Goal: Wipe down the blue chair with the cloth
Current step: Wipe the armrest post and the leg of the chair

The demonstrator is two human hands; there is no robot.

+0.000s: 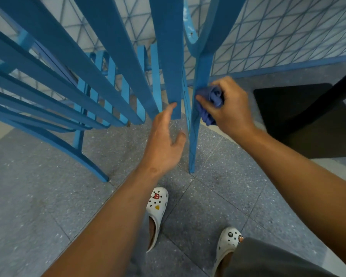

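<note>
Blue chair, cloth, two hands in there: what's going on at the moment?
A person is wiping the blue chair. The right hand grips a bunched purple-blue cloth and presses it against the chair leg that stands on the speckled floor. The left hand is open, its fingertips at the lower end of a slat beside that leg. The person's feet in white clogs show below.
</note>
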